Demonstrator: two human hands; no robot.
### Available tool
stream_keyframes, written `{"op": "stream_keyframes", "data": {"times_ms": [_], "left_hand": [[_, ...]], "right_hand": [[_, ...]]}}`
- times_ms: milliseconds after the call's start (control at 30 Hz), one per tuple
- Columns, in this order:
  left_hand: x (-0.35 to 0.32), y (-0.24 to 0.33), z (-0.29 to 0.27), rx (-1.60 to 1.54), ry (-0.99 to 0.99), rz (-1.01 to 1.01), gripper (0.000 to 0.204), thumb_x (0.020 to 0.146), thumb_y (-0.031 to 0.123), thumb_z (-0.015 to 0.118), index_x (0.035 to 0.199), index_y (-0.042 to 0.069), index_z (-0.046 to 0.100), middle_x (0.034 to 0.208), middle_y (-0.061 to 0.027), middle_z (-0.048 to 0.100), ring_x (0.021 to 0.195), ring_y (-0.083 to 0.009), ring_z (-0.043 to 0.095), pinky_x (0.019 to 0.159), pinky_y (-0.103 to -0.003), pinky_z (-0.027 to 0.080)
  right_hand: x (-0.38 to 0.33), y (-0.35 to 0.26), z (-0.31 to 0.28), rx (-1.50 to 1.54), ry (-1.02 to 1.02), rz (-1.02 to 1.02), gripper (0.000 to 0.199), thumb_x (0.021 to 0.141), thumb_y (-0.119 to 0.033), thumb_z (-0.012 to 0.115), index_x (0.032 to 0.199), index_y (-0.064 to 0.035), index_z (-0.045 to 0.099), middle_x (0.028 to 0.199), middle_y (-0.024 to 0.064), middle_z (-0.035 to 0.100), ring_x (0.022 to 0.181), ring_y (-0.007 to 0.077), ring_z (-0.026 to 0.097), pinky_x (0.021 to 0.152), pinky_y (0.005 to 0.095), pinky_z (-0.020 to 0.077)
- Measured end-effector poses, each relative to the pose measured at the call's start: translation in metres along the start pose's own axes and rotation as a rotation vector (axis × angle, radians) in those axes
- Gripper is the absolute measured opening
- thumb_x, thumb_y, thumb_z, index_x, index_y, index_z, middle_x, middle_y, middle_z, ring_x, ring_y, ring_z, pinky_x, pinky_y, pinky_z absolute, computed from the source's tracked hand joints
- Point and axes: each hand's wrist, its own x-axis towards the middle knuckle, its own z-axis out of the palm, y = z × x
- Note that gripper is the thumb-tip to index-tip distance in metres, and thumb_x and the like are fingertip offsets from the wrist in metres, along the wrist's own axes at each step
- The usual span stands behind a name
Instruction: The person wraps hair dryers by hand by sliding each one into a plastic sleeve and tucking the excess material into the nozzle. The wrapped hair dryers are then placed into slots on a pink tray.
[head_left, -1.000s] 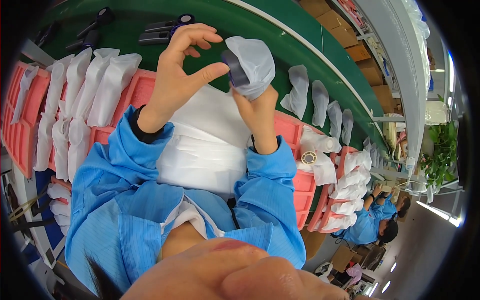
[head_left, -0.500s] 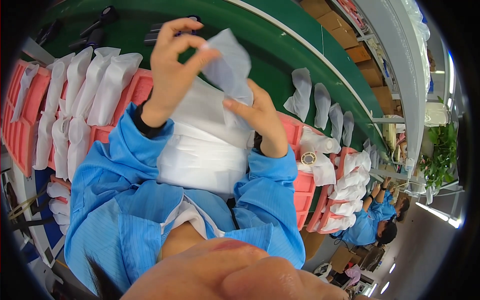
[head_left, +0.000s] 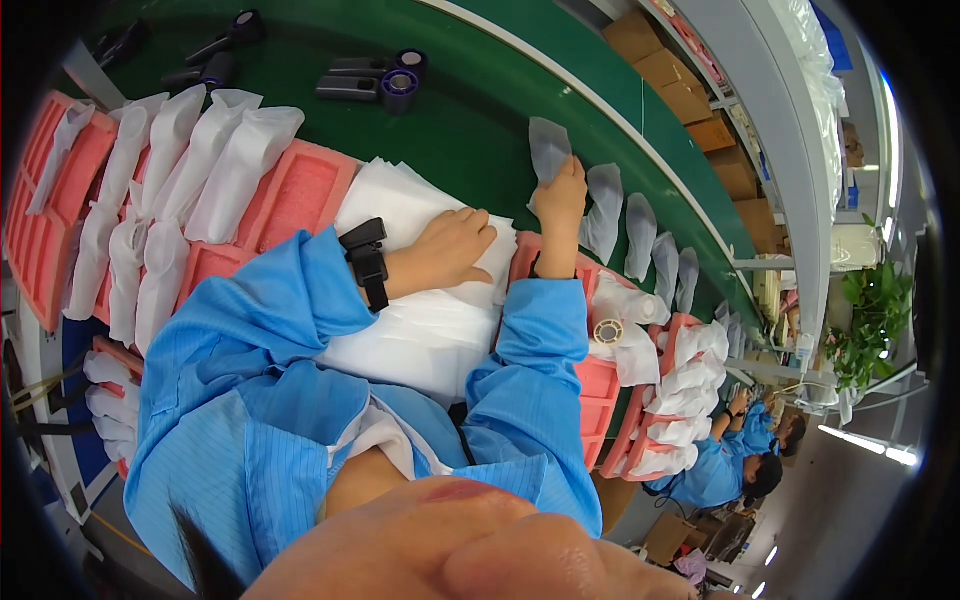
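My right hand [head_left: 562, 192] is closed on a translucent bag [head_left: 549, 148] that looks greyish, as if something darker is inside. It holds the bag over the green work surface, at the near end of a row of similar bagged pieces [head_left: 603, 215]. My left hand [head_left: 447, 250] lies on a stack of white sheets or flat bags [head_left: 420, 335] in front of me. Its fingers are stretched out and hold nothing visible. Black bands circle both wrists.
Dark handled devices with round ends [head_left: 398, 88] lie on the green surface [head_left: 470, 120]. Pink trays [head_left: 300, 195] flank the stack, with white-wrapped pieces [head_left: 240, 165] at left and more wrapped pieces [head_left: 690, 385] at right. Co-workers in blue [head_left: 715, 470] sit farther right.
My right hand has moved right and away from me with the bag, over the green surface. My left hand has let go of the bag and come down onto the white stack.
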Motion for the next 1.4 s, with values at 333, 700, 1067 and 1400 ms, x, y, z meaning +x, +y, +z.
{"op": "stream_keyframes", "data": {"times_ms": [333, 700, 1067, 1400], "left_hand": [[-0.005, -0.017, 0.039, 0.186, 0.088, 0.156, 0.029, 0.065, 0.024, 0.075, 0.085, 0.006, 0.063, 0.089, -0.0115, 0.059, 0.083, -0.0286, 0.056, 0.071, -0.039, 0.046], [-0.005, -0.010, 0.020, 0.008, 0.079, 0.074, 0.014, 0.069, 0.015, 0.072, 0.074, 0.007, 0.062, 0.084, -0.0113, 0.060, 0.080, -0.0299, 0.058, 0.067, -0.040, 0.047], [0.023, -0.017, -0.051, -0.630, 0.038, -0.160, 0.010, 0.078, 0.015, 0.070, 0.080, 0.006, 0.067, 0.074, -0.0040, 0.061, 0.059, -0.0125, 0.052, 0.054, -0.027, 0.041], [0.022, -0.018, -0.079, -0.824, -0.064, -0.311, 0.012, 0.089, 0.012, 0.066, 0.086, 0.001, 0.062, 0.076, 0.0027, 0.058, 0.067, -0.0036, 0.049, 0.059, -0.018, 0.038]], "right_hand": [[0.065, -0.141, 0.072, 0.574, -0.190, -0.339, 0.070, 0.066, -0.028, 0.082, 0.122, 0.0016, 0.052, 0.112, 0.0180, 0.064, 0.104, 0.0297, 0.062, 0.086, 0.0362, 0.0502], [0.051, -0.132, -0.020, 0.853, -0.146, -0.186, 0.065, 0.050, -0.023, 0.086, 0.104, 0.0009, 0.057, 0.092, 0.0140, 0.064, 0.083, 0.0236, 0.063, 0.076, 0.0328, 0.0507], [-0.041, 0.004, -0.170, 1.218, 0.149, -0.244, 0.057, 0.054, -0.005, 0.070, 0.106, 0.0012, 0.050, 0.097, 0.0128, 0.058, 0.082, 0.0186, 0.058, 0.076, 0.0295, 0.0483], [-0.043, -0.034, -0.156, 1.154, 0.001, -0.413, 0.055, 0.052, 0.003, 0.069, 0.103, -0.0019, 0.050, 0.094, 0.0134, 0.056, 0.083, 0.0176, 0.055, 0.074, 0.0282, 0.0462]]}}
